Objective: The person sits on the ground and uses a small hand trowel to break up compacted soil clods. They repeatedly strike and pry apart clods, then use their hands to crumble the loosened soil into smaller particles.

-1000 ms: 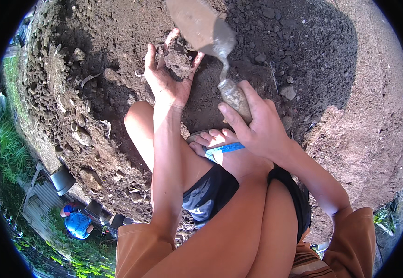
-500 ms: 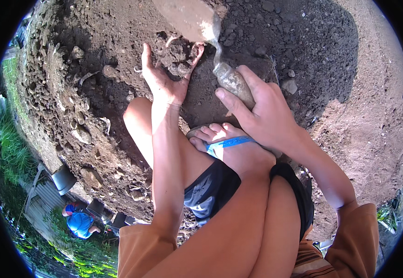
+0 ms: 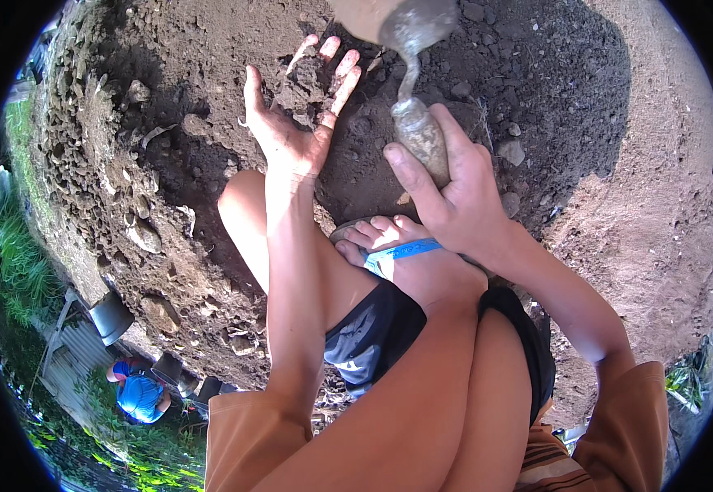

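Observation:
My left hand [image 3: 287, 146] is palm up with its fingers slightly curled and spread, cradling a dark clump of soil [image 3: 306, 88]. In my right hand [image 3: 467, 197] is a trowel [image 3: 420, 141], gripped by its worn, dirt-crusted handle. The thumb lies along the near side of that handle. A bent metal neck joins it to a broad, soil-smeared blade at the top edge, where the picture cuts off its far part. The blade is to the right of my left fingertips and apart from them.
Loose dark soil [image 3: 529, 90] with small stones spreads beyond my hands. My sandalled foot [image 3: 397, 246] rests just below them. Rougher, lumpy ground [image 3: 160, 238] rises at left. Farther off at lower left are a person in blue [image 3: 141, 398], dark pots [image 3: 111, 318] and grass [image 3: 29, 275].
The trowel has swung right and away from my left hand, its blade tilting. My left fingers have come up into fuller view around the soil clump.

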A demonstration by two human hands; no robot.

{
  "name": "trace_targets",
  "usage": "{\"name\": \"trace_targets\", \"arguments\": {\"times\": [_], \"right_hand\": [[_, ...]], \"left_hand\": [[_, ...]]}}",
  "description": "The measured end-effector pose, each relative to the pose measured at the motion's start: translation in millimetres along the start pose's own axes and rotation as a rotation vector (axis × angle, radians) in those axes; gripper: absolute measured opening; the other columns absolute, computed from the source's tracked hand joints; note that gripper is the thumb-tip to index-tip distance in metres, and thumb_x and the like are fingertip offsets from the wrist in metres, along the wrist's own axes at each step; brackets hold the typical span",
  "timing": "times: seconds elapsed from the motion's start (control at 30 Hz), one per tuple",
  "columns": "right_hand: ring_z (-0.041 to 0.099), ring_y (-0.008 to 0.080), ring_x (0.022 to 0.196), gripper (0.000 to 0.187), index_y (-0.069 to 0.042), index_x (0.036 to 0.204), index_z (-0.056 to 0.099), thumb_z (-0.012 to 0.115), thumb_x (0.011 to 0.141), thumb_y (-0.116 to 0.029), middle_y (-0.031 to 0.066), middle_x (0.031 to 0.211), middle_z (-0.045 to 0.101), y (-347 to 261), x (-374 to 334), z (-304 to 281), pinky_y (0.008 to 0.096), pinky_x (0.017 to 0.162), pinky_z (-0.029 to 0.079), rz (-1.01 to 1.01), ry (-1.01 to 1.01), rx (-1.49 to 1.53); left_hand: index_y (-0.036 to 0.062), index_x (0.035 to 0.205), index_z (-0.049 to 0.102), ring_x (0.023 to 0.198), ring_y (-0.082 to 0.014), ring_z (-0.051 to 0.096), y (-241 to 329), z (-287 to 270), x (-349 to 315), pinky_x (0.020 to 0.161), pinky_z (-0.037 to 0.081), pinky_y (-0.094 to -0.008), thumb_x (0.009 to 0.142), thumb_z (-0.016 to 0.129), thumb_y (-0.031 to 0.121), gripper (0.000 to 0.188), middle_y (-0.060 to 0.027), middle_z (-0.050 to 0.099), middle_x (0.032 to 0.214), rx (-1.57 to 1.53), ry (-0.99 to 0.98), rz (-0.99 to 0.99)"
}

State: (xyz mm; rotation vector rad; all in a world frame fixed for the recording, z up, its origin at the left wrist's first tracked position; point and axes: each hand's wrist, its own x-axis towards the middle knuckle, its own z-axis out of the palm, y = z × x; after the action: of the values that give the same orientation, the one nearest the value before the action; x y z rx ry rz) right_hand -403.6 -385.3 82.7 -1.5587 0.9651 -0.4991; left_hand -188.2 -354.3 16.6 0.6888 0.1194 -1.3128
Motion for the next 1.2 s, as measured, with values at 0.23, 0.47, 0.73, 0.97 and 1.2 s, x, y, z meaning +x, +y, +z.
{"name": "trace_targets", "arguments": {"times": [0.23, 0.47, 0.73, 0.97, 1.2], "right_hand": [[0.074, 0.0395, 0.068, 0.051, 0.01, 0.113, 0.062, 0.069, 0.098, -0.039, 0.0272, 0.072, 0.068, 0, 1, -1, 0.0422, 0.064, 0.057, 0.086, -0.078, -0.024], [0.07, 0.0521, 0.077, 0.06, 0.013, 0.121, 0.061, 0.066, 0.098, -0.042, 0.0358, 0.078, 0.067, 2, -5, 10, 0.0556, 0.072, 0.056, 0.208, -0.35, -0.217], [0.073, 0.0455, 0.075, 0.055, 0.011, 0.12, 0.06, 0.067, 0.098, -0.038, 0.0322, 0.075, 0.068, -2, -5, 12, 0.0468, 0.066, 0.057, 0.019, -0.001, 0.126], [0.073, 0.0294, 0.068, 0.048, 0.008, 0.116, 0.062, 0.07, 0.098, -0.036, 0.0231, 0.075, 0.069, -3, -6, 8, 0.0394, 0.063, 0.054, 0.261, -0.253, -0.224], [0.073, 0.0406, 0.067, 0.055, 0.012, 0.121, 0.06, 0.069, 0.098, -0.037, 0.0243, 0.068, 0.068, -6, -8, 12, 0.0431, 0.061, 0.056, 0.149, -0.142, -0.11]], "left_hand": [[-0.0064, 0.143, 0.048, 0.128, -0.0447, 0.057, 8, -15, 5, 0.104, 0.054, -0.0589, 0.101, 0.055, 0.059, 0.078, -0.0232, 0.059, 0.136, -0.062, -0.09, -0.092], [-0.0024, 0.149, 0.045, 0.136, -0.0465, 0.052, -7, -3, 5, 0.111, 0.048, -0.0587, 0.099, 0.051, 0.067, 0.086, -0.0245, 0.052, 0.15, 0.03, 0.041, -0.021], [-0.0075, 0.139, 0.054, 0.132, -0.0409, 0.057, 2, -19, 8, 0.117, 0.045, -0.0546, 0.103, 0.056, 0.042, 0.062, -0.0249, 0.061, 0.138, -0.278, -0.119, -0.124], [-0.0048, 0.141, 0.054, 0.131, -0.0363, 0.058, 3, -23, 5, 0.104, 0.054, -0.0527, 0.1, 0.063, 0.036, 0.059, -0.0222, 0.061, 0.14, -0.09, 0.223, 0.044], [-0.0039, 0.143, 0.051, 0.131, -0.0388, 0.058, -2, -23, 3, 0.118, 0.043, -0.0528, 0.101, 0.062, 0.031, 0.056, -0.024, 0.059, 0.142, -0.194, -0.009, 0.013]]}}
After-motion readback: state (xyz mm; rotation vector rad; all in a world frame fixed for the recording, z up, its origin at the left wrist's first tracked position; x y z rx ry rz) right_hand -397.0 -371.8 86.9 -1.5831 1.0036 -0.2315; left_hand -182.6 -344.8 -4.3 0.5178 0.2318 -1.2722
